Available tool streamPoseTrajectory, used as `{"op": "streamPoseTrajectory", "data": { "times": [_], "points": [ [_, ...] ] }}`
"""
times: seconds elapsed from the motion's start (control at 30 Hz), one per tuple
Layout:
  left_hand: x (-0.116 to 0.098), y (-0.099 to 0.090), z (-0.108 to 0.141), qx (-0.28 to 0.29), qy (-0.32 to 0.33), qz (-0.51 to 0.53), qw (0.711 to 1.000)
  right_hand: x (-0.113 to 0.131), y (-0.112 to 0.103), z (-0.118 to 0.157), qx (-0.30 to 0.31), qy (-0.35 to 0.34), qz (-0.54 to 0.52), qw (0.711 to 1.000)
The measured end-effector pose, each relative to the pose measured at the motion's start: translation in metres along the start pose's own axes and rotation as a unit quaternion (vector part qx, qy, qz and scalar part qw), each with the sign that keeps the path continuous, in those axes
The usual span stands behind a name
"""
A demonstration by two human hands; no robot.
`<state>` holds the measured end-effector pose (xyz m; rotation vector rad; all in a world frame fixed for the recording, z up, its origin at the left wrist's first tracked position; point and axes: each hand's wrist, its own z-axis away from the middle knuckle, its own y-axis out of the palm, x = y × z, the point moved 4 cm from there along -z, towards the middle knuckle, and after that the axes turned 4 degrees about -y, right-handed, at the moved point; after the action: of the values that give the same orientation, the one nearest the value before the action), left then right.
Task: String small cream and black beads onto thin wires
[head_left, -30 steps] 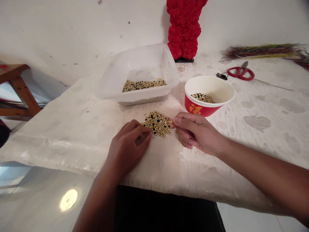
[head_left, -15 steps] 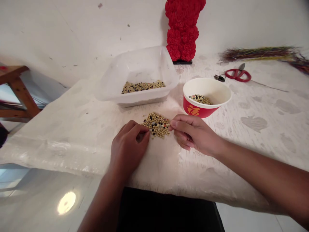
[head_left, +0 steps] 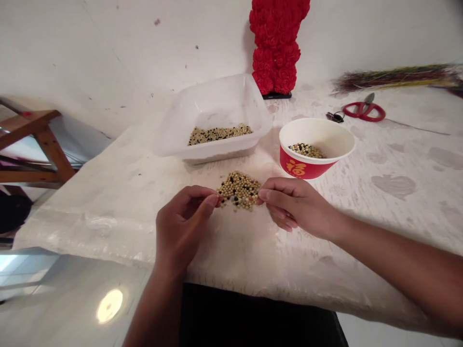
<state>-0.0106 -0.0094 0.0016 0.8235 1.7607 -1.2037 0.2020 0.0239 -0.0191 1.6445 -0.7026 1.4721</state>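
A small heap of beads (head_left: 238,182), mostly tan with black and a few coloured ones, lies on the covered table. My left hand (head_left: 183,224) is closed in a pinch at the heap's left edge. Across the heap, my right hand (head_left: 298,205) pinches with thumb and index finger, its other fingers curled beneath. A thin beaded string (head_left: 237,198) with grey, black and orange beads appears to stretch between both fingertips, over the heap's near side. Its details are hard to make out against the loose beads.
Behind the heap stands a white plastic tub (head_left: 220,150) holding more beads. A red and white paper bowl (head_left: 307,168) with beads is at its right. Red-handled scissors (head_left: 363,111), a bundle of coloured strands (head_left: 394,78) and a red rose figure (head_left: 277,48) are farther back.
My left hand has moved slightly left and its fingers have shifted, lengthening the gap between the two pinches. The right hand holds nearly the same pose. The camera view has shifted a little.
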Motion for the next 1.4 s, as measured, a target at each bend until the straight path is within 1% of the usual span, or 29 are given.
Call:
{"op": "streamPoseTrajectory", "data": {
  "times": [0.17,0.33,0.53,0.67,0.77,0.93,1.03,1.13,1.23,1.33,1.4],
  "points": [
    [-0.0003,-0.0007,0.0032,0.026,0.010,0.062,0.998,0.0008,0.0015,0.0004,-0.011,0.001,0.037,0.999],
    [-0.0023,-0.0022,0.0041,0.041,0.031,0.077,0.996,0.0011,0.0020,0.0017,-0.017,-0.002,0.065,0.998],
    [-0.0013,0.0011,0.0052,0.029,0.050,0.099,0.993,0.0011,0.0014,0.0016,-0.031,0.001,0.074,0.997],
    [-0.0012,0.0035,0.0058,0.013,0.031,0.134,0.990,0.0003,0.0008,0.0015,-0.035,-0.001,0.080,0.996],
    [-0.0011,0.0037,0.0060,0.004,0.020,0.133,0.991,-0.0004,0.0005,0.0013,-0.038,-0.002,0.078,0.996],
    [0.0014,0.0037,0.0066,0.011,0.014,0.126,0.992,-0.0009,0.0009,0.0011,-0.038,-0.002,0.073,0.997],
    [0.0018,0.0026,0.0066,0.010,0.017,0.111,0.994,0.0000,0.0011,0.0016,-0.039,-0.005,0.087,0.995],
    [0.0019,0.0018,0.0063,0.024,0.025,0.095,0.995,0.0007,0.0010,0.0019,-0.042,-0.007,0.098,0.994],
    [0.0030,0.0020,0.0059,0.040,0.026,0.113,0.992,0.0008,0.0010,0.0019,-0.042,-0.010,0.098,0.994],
    [0.0039,0.0018,0.0056,0.032,0.028,0.136,0.990,0.0002,0.0008,0.0018,-0.044,-0.009,0.100,0.994],
    [0.0046,0.0022,0.0056,0.030,0.027,0.134,0.990,0.0000,0.0007,0.0018,-0.048,-0.008,0.106,0.993]
  ]
}}
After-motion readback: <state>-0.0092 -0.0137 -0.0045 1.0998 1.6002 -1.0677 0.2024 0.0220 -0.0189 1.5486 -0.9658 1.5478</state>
